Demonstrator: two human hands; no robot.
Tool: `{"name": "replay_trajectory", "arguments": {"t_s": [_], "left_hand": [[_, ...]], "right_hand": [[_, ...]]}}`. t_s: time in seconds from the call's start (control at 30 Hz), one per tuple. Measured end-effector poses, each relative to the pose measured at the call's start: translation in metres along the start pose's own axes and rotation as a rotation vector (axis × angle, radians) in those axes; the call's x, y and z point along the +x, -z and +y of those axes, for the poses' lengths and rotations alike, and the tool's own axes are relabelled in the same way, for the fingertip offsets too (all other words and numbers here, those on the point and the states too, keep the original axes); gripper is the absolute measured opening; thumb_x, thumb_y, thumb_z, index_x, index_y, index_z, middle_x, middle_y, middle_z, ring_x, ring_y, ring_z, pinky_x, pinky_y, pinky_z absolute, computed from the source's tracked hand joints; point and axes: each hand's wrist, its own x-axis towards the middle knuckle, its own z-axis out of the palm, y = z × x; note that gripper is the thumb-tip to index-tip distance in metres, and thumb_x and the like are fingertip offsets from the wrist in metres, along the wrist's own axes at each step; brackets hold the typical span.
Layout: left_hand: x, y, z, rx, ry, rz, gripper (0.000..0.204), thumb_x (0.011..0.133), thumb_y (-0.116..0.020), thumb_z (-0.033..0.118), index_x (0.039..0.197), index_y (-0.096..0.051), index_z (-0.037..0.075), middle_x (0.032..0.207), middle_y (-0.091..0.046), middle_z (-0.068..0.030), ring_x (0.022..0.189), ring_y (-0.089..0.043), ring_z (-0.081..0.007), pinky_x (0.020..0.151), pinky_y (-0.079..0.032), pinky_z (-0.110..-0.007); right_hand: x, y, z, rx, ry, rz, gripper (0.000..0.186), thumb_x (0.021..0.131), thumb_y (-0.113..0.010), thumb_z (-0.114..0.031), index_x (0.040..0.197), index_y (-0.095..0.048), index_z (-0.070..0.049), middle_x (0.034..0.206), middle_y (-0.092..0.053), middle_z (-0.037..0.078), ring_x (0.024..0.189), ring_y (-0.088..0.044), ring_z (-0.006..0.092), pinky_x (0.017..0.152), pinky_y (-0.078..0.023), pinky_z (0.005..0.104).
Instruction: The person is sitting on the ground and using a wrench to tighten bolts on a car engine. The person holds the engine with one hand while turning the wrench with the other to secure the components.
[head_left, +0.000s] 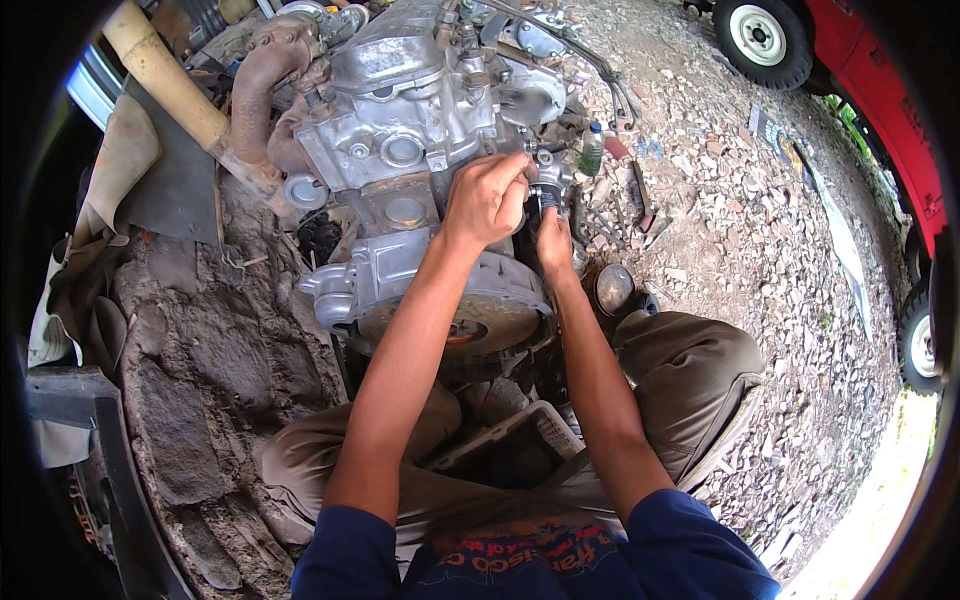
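A grey metal engine (385, 68) stands upright on the ground in front of me, its round flywheel housing (490, 300) toward my knees. My left hand (484, 200) is closed at the engine's right side, fingertips pinched beside a small silver metal fitting (550, 176). What they pinch is hidden by the fingers. Just below and to the right, my right hand (554, 243) is closed round the lower end of that fitting, where a dark ribbed piece (550, 200) shows above the fingers. A rusty curved exhaust pipe (258, 95) runs along the engine's left side.
A black tray (510, 445) sits between my legs. On the gravel to the right are a small bottle (592, 150), a dark-handled tool (642, 195) and a round metal can (613, 288). Stone slabs (200, 440) lie left; a red vehicle (880, 90) stands far right.
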Motion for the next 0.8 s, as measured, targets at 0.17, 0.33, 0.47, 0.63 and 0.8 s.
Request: {"name": "replay_trajectory", "arguments": {"t_s": [0.17,0.33,0.47,0.63,0.8], "left_hand": [[0.0,-0.001,0.002,-0.008,0.015,0.021,0.022,0.082,-0.044,0.005,0.088,-0.062,-0.006,0.072,-0.064,-0.0169,0.061,-0.066,-0.0235,0.058,-0.051,-0.034],[-0.001,-0.001,-0.001,0.017,0.008,0.008,0.022,0.082,-0.045,0.007,0.087,-0.063,-0.004,0.072,-0.064,-0.0165,0.061,-0.066,-0.025,0.058,-0.051,-0.035],[0.0,-0.003,-0.001,0.055,-0.004,0.002,0.021,0.081,-0.046,0.006,0.088,-0.064,-0.004,0.073,-0.065,-0.0163,0.061,-0.067,-0.0265,0.059,-0.051,-0.035],[0.002,-0.005,0.0,0.083,-0.002,-0.016,0.022,0.081,-0.047,0.004,0.09,-0.065,-0.004,0.072,-0.066,-0.0157,0.062,-0.067,-0.0276,0.059,-0.052,-0.036],[0.0,-0.003,-0.001,0.091,0.012,-0.024,0.022,0.081,-0.047,0.005,0.09,-0.065,-0.004,0.071,-0.065,-0.0158,0.062,-0.067,-0.0278,0.06,-0.052,-0.036]], "right_hand": [[0.018,0.0,0.009,-0.01,0.022,-0.068,0.064,0.097,-0.037,-0.046,0.072,-0.058,0.01,0.066,-0.057,0.024,0.067,-0.058,0.0347,0.071,-0.044,0.0509],[0.006,0.001,0.001,-0.085,0.202,-0.03,0.062,0.098,-0.036,-0.042,0.074,-0.057,0.011,0.066,-0.056,0.026,0.066,-0.059,0.0365,0.07,-0.044,0.0513],[0.007,-0.001,0.005,-0.113,0.212,0.009,0.058,0.099,-0.035,-0.039,0.076,-0.058,0.009,0.068,-0.059,0.027,0.067,-0.06,0.0393,0.071,-0.045,0.052],[0.022,0.0,0.014,-0.029,0.144,-0.107,0.055,0.099,-0.036,-0.037,0.075,-0.06,0.007,0.07,-0.061,0.026,0.069,-0.061,0.0412,0.071,-0.045,0.0506],[0.025,0.002,0.011,-0.075,0.158,-0.166,0.057,0.099,-0.036,-0.038,0.072,-0.06,0.006,0.069,-0.061,0.024,0.069,-0.062,0.039,0.069,-0.045,0.0476]]}}
